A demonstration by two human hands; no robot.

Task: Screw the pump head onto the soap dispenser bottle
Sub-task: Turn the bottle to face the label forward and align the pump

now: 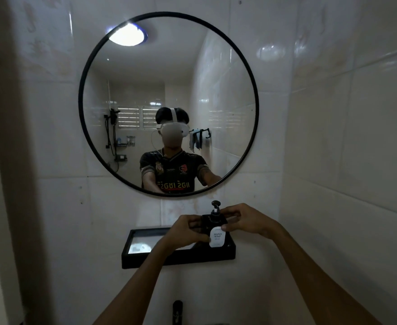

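A black square soap dispenser bottle (pixel 210 225) with a white "HAND SOAP" label (pixel 217 237) stands at the right end of a black wall shelf (pixel 178 256). The black pump head (pixel 215 208) sits upright on the bottle's neck. My left hand (pixel 188 229) grips the bottle's left side. My right hand (pixel 244 220) holds its upper right, with the thumb on the label's top edge and the fingers behind the bottle near the collar. The bottle's lower body is partly hidden by my left hand.
A round black-framed mirror (pixel 254 90) hangs on the white tiled wall above the shelf and reflects a person wearing a headset. A black tap (pixel 177 311) rises at the bottom centre. A wall corner (pixel 12 184) lies close on the left.
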